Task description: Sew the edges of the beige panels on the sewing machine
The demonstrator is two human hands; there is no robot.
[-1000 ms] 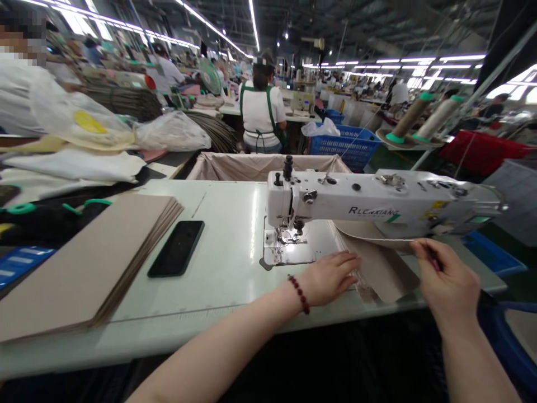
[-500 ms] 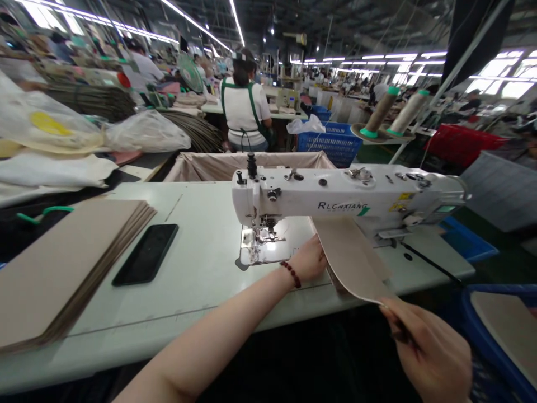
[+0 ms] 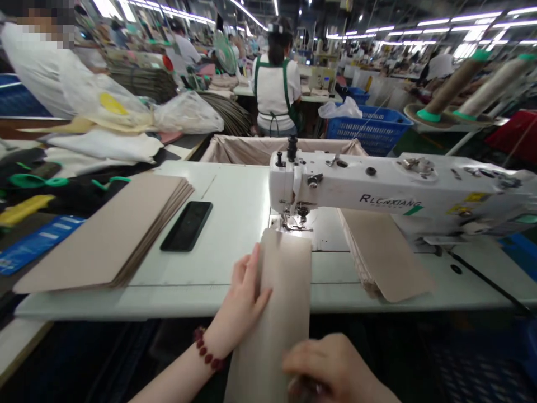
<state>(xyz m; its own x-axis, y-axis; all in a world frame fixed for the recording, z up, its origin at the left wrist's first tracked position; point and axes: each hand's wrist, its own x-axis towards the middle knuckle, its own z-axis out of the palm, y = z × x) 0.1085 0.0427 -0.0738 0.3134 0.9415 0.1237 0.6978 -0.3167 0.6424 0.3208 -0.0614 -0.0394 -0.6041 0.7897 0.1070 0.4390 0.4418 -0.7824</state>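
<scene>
A beige panel (image 3: pixel 289 285) lies lengthwise in front of the sewing machine (image 3: pixel 335 179), its far end just short of the presser foot (image 3: pixel 298 226) and its near end reaching past the front edge of the table (image 3: pixel 239 207). The person's left hand (image 3: pixel 245 296) rests on the panel's left side, its grip open, with the fingers stretched toward the machine and the thumb lying across the top. A dark red beaded bracelet (image 3: pixel 208 358) circles that wrist. The right hand (image 3: pixel 331 366) is at the panel's right edge, nearer the body; it is blurred, so whether its grip is closed on the panel cannot be told.

Under the machine's arm, right of the panel, sits a pile of similar pieces (image 3: pixel 386 252). On the left of the table a larger stack of beige panels (image 3: pixel 109 229) lies beside a black phone (image 3: pixel 187 226). Behind the table stands a cloth-lined bin (image 3: pixel 289 146), and beyond it a co-worker (image 3: pixel 274 84) with green apron straps faces away.
</scene>
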